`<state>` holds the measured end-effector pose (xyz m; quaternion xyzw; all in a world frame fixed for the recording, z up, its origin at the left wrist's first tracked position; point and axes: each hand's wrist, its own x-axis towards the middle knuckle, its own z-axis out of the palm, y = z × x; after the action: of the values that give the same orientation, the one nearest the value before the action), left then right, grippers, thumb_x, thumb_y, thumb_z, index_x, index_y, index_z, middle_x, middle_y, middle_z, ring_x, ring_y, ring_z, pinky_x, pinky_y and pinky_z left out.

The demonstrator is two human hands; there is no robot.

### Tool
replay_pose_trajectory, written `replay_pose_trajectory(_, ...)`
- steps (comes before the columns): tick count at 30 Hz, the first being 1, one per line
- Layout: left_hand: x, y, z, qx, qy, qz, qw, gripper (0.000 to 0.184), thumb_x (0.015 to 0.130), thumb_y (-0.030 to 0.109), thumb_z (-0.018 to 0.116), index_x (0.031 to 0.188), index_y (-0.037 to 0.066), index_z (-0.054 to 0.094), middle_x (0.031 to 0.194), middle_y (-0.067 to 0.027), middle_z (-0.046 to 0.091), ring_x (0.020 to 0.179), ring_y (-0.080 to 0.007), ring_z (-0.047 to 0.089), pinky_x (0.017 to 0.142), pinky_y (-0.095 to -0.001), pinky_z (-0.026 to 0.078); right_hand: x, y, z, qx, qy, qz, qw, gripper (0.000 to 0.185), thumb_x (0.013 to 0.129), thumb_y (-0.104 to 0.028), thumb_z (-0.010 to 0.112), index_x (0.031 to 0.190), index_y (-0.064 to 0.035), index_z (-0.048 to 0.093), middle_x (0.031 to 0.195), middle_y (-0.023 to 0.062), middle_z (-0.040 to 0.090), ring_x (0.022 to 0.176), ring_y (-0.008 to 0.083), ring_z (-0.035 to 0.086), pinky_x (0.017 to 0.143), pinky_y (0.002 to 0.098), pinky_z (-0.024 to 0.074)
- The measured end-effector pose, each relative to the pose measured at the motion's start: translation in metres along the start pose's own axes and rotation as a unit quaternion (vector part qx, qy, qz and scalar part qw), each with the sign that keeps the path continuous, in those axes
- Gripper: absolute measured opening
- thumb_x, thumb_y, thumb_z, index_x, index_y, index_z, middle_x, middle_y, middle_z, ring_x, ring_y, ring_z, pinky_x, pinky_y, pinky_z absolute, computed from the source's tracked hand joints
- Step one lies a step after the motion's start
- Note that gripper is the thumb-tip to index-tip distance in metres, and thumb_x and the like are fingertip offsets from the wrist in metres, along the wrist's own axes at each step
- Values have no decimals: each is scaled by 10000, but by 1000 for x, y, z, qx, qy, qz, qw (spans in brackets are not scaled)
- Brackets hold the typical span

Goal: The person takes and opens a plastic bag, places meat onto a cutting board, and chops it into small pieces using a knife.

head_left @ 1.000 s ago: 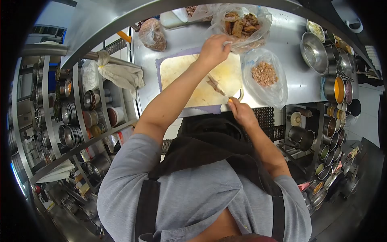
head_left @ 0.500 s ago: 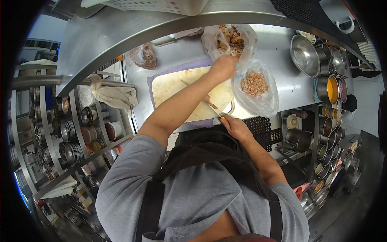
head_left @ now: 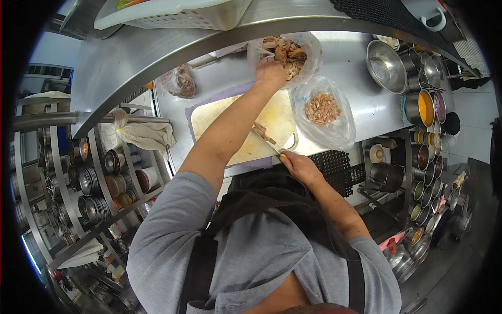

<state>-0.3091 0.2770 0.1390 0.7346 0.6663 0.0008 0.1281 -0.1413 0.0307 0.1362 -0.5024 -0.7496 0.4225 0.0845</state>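
My left hand reaches across to the clear plastic bag of brown meat pieces, at its near left side. The fingertips are hidden among the bag's film and the meat. Near the front edge of the counter, my right hand is closed around the yellow handle of a knife. The knife's blade slants up and left over the white cutting board, partly hidden by my left forearm. Beside the blade lie a few strips of meat.
Right of the board, an open plastic bag holds chopped meat. Another bagged portion lies at the back left. A metal bowl and several pots stand right. A steel shelf overhangs the counter.
My left hand has moved left and away from me, from the bag's near right edge to its near left side. My right hand still holds the knife low on the board.
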Motion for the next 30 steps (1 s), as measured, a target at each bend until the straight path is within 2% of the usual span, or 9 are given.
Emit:
replay_pose_trajectory(4, 1, -3, -1, -66, -19, 0, 998, 379, 803, 209, 647, 1138, 34, 662, 1188, -186, 637, 1149, -342, 583, 955, -436, 491, 0, -2, 0, -10, -1, 7, 1000, 299, 993, -338, 487, 1067, -62, 575, 747, 269, 630, 761, 463, 618, 697, 552, 473)
replay_pose_trajectory(11, -3, -9, 0, -88, -20, 33, 995, 391, 766, 174, 665, 1146, 87, 655, 1141, -192, 661, 1110, -347, 607, 939, -426, 499, -1, 1, 3, -10, -11, 15, 1000, 314, 999, -356, 467, 1095, -78, 577, 753, 274, 631, 774, 464, 621, 707, 555, 475)
replay_pose_trajectory(14, -20, -7, -12, -167, -35, 32, 985, 411, 769, 175, 660, 1175, 109, 647, 1116, -184, 673, 1085, -344, 620, 929, -429, 501, -2, -2, 3, -13, -14, 25, 999, 311, 1000, -352, 466, 1093, -75, 571, 774, 276, 636, 793, 464, 623, 717, 551, 478)
replay_pose_trajectory(17, -24, -4, -6, -148, 9, 86, 985, 404, 794, 160, 626, 1196, 124, 640, 1120, -175, 676, 1080, -353, 624, 921, -441, 502, -1, 0, 7, -16, -12, 18, 1000, 311, 1001, -351, 465, 1096, -71, 560, 794, 276, 641, 807, 464, 625, 727, 550, 479)
replay_pose_trajectory(19, -23, -2, -6, -82, 3, 70, 994, 386, 816, 131, 590, 1198, 123, 642, 1133, -179, 673, 1083, -362, 623, 923, -451, 500, -2, 1, 8, -21, -7, 8, 1000, 308, 1001, -348, 465, 1096, -68, 551, 800, 274, 643, 806, 465, 626, 723, 552, 480)
replay_pose_trajectory(23, -25, 0, -10, -99, -4, 36, 994, 271, 870, 129, 540, 1102, 113, 678, 1112, -173, 678, 1109, -332, 614, 948, -428, 494, -4, -1, 10, -26, -1, 8, 1000, 298, 1000, -340, 471, 1090, -68, 551, 795, 271, 645, 796, 462, 628, 711, 552, 482)
replay_pose_trajectory(26, -22, -3, -25, -146, -2, 33, 989, 254, 872, 197, 579, 1078, 88, 681, 1075, -172, 692, 1045, -320, 650, 916, -429, 505, -5, -1, 11, -35, 11, 18, 999, 284, 997, -329, 479, 1076, -69, 559, 778, 269, 643, 779, 459, 629, 696, 552, 484)
replay_pose_trajectory(29, -9, -19, -40, -180, 59, 4, 982, 276, 866, 205, 612, 1102, 79, 678, 1036, -177, 705, 981, -363, 667, 866, -447, 514, -7, 4, 16, -28, 36, -17, 999, 293, 1001, -338, 473, 1073, -71, 568, 761, 267, 641, 767, 459, 629, 691, 549, 486)
replay_pose_trajectory(30, -11, -26, -53, -255, 57, -19, 965, 296, 850, 217, 654, 1097, 55, 674, 1040, -166, 709, 971, -330, 675, 855, -418, 518, -8, 2, 15, -28, 37, -14, 999, 298, 1002, -345, 469, 1073, -74, 570, 762, 266, 643, 768, 459, 631, 690, 547, 488)
